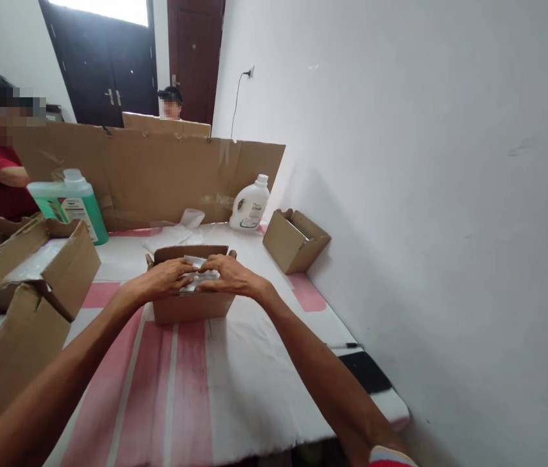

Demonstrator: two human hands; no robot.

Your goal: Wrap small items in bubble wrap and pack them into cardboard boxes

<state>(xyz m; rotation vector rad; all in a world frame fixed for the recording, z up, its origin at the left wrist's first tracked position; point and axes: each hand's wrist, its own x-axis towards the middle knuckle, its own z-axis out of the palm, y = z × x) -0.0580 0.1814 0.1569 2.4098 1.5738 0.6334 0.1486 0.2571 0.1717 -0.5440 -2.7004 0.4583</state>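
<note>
In the head view, a small open cardboard box (190, 310) stands upright on the cloth-covered table, its flaps raised at the back and sides. My left hand (169, 277) reaches over its left side and my right hand (227, 274) over its right side. Between them is a clear plastic packet (200, 279) at the box's mouth. The fingers of both hands are curled around the packet's edges and point towards each other. The lower part of the packet is hidden in the box.
Several open cardboard boxes (72, 266) holding clear plastic packs crowd the left side. A green-liquid jug (79, 207), a white jug (251, 204) and crumpled clear plastic (176, 237) sit before a cardboard divider (166, 172). Another box (293, 240) stands by the wall. A pen (346, 345) lies front right.
</note>
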